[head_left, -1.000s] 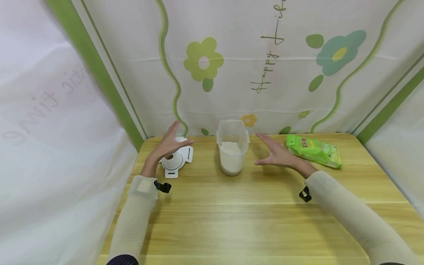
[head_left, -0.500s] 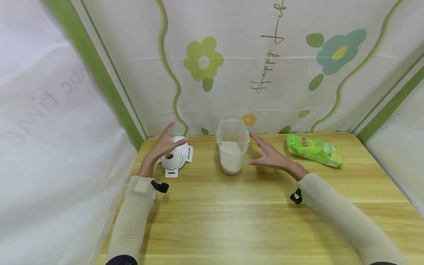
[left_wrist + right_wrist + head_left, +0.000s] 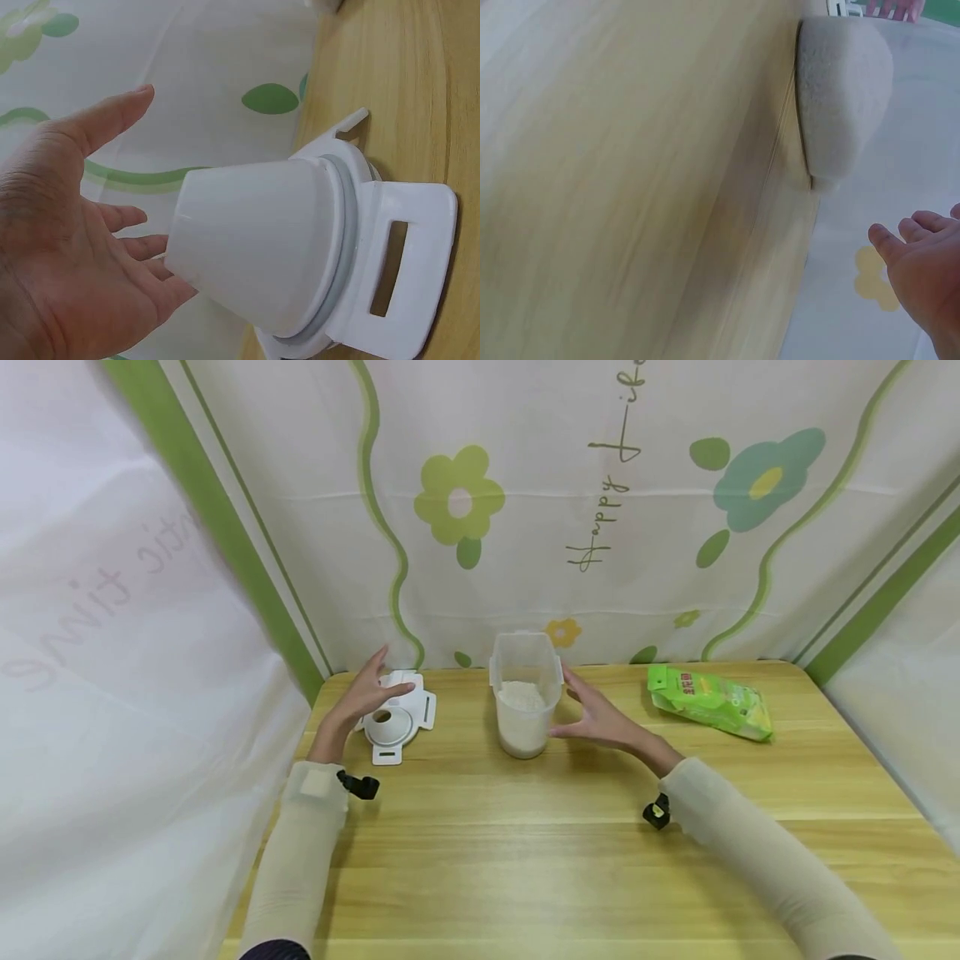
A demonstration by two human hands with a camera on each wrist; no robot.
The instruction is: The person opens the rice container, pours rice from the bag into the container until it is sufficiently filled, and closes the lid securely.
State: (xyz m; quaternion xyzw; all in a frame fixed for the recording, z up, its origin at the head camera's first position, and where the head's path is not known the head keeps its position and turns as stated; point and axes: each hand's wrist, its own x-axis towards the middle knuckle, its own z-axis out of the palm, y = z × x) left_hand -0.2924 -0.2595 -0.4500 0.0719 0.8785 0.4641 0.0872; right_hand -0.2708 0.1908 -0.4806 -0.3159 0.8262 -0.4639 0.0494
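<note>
A clear plastic container (image 3: 523, 693), part filled with a white grainy or powdery content, stands upright near the back of the table. My right hand (image 3: 597, 717) is at its right side, thumb and fingers spread, fingertips right at the wall. In the right wrist view the filled container (image 3: 844, 97) lies beyond that hand (image 3: 930, 274). To the left, a white lid (image 3: 390, 724) with slotted flaps and a cone-shaped spout lies on the wood. My left hand (image 3: 358, 695) hovers over it, thumb apart from the fingers. The spout (image 3: 247, 244) overlaps its fingertips in the left wrist view.
A bright green printed packet (image 3: 711, 703) lies at the back right of the wooden table (image 3: 510, 860). Behind the table hangs a white curtain (image 3: 540, 527) with flowers and lettering; more cloth hangs at both sides.
My right hand has moved left, from near the green packet to the container's side. The left hand has shifted slightly left and down over the lid. Container, lid and packet stay put.
</note>
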